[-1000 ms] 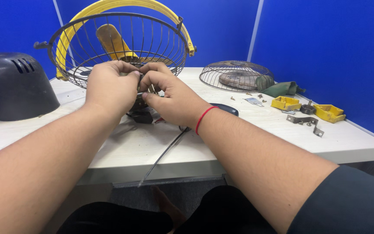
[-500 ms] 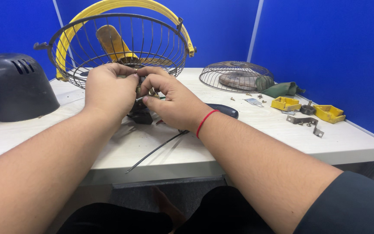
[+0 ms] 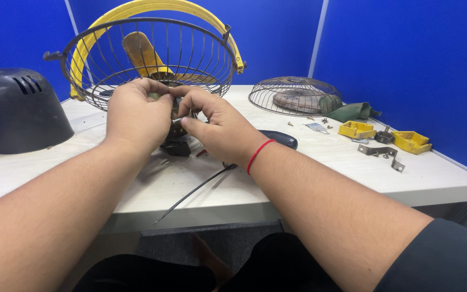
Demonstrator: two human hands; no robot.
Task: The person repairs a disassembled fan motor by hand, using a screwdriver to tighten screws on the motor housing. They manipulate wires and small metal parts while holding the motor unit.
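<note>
Gripping a small dark motor unit point(image 3: 177, 141) from both sides, just in front of the wire fan guard point(image 3: 152, 59) with its yellow bracket point(image 3: 152, 8): left hand point(image 3: 136, 116) curled closed around the left of it, right hand point(image 3: 217, 127) pinching at the top with thumb and fingertips together. Trailing from beneath, a thin black cable point(image 3: 195, 189) reaching the near table edge point(image 3: 201, 216). Standing far left, a dark grey housing cover point(image 3: 17, 108). Lying right, well apart: second wire guard point(image 3: 293, 94), green cloth point(image 3: 355, 112), two yellow plastic blocks point(image 3: 355, 130), a metal bracket point(image 3: 379, 154), scattered screws. Open tabletop between right forearm and those parts; blue partitions point(image 3: 406, 54) closing in behind.
</note>
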